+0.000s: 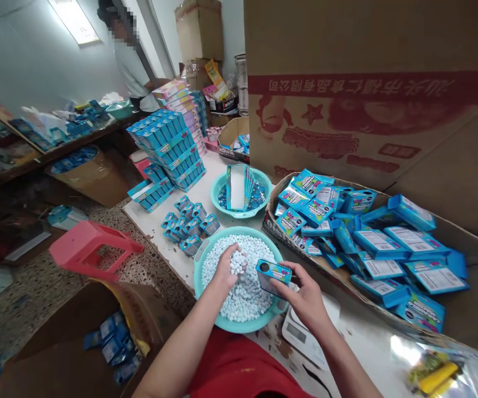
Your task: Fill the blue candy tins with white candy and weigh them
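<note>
My left hand (225, 266) is cupped around a small heap of white candies (238, 262). It is over a turquoise basin (198, 276) full of the same pale pellets. In my right hand (305, 290) is a small blue candy box (274, 272), tilted over the basin's right side, with a dark round hole showing at its top end. A white kitchen scale (310, 334) sits under my right forearm. Several small blue boxes (190, 224) stand in a group beyond the basin's left rim.
A long carton (471, 243) of blue boxes lies at right. Behind the basin is a second turquoise bowl (218, 205) with flat cartons. Stacked display packs (162, 146) rise at back left. On the floor are a red stool (85, 246) and an open carton (52, 354). A person (129, 66) stands far back.
</note>
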`<action>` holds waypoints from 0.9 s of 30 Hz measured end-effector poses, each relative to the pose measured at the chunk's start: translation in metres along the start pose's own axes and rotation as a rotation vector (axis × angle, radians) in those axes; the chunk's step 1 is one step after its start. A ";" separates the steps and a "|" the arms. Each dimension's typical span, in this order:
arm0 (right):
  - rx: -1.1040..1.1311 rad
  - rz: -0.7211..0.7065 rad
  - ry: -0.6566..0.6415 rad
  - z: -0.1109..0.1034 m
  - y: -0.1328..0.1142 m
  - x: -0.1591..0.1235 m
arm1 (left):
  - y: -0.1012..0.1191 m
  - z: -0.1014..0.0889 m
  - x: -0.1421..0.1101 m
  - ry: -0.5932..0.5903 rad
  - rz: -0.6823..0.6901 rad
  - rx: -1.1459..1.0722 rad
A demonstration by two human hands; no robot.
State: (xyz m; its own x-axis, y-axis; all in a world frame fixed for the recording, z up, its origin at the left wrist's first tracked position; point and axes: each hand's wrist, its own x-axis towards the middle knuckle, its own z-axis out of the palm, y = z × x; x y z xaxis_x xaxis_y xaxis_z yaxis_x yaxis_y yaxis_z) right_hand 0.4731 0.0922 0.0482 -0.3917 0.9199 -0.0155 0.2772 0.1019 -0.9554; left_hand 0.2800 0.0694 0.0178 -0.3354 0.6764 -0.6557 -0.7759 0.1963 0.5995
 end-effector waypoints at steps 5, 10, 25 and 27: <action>-0.165 -0.191 -0.031 0.026 0.004 -0.001 | 0.009 0.024 -0.027 -0.133 0.248 -0.021; -0.268 -0.225 -0.040 0.042 0.003 0.002 | 0.008 0.030 -0.031 -0.046 0.385 -0.033; -0.361 -0.195 -0.043 0.041 -0.004 0.011 | 0.010 0.032 -0.028 -0.023 0.460 0.066; -0.351 -0.175 -0.060 0.041 -0.006 0.012 | 0.012 0.033 -0.029 -0.015 0.480 0.077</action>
State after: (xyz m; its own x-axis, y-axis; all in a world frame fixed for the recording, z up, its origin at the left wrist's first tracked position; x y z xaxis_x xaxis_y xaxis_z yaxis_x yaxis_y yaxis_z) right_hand 0.4313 0.0872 0.0414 -0.5071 0.8546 0.1116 0.4804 0.3878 -0.7867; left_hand 0.2983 0.0754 0.0589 -0.6372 0.7137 -0.2907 -0.4939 -0.0886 0.8650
